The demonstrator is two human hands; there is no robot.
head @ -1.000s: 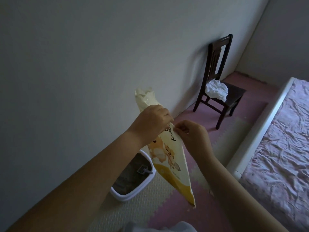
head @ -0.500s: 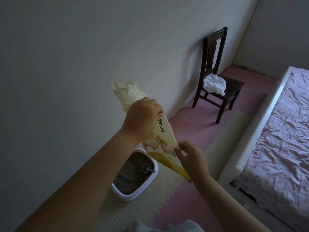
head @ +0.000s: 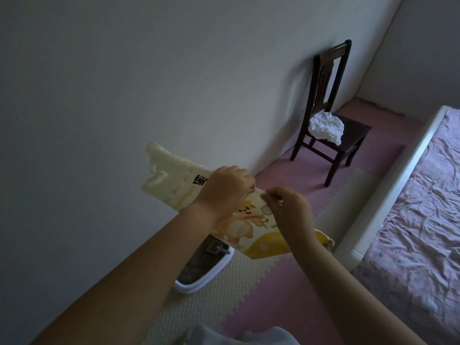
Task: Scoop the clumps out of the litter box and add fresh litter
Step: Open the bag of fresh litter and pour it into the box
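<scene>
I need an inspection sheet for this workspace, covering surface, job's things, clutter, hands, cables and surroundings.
Surface: foam mat, pink and cream tiles.
Job's things: bag held tilted in the air; litter box on the mat by the wall, what looks like a scoop inside.
Clutter: white cloth on chair.
Hands: left hand grips the bag; right hand pinches its edge.
Cables: nothing seen.
Surroundings: wall, bed.

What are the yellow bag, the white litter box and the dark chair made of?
The bag looks like thin printed plastic film, faintly glossy: it creases and its top edge is ragged. The litter box seems smooth white moulded plastic, judging by its rounded rim. The chair looks like dark varnished wood, with a slatted back; the dim light leaves the finish uncertain.
</scene>
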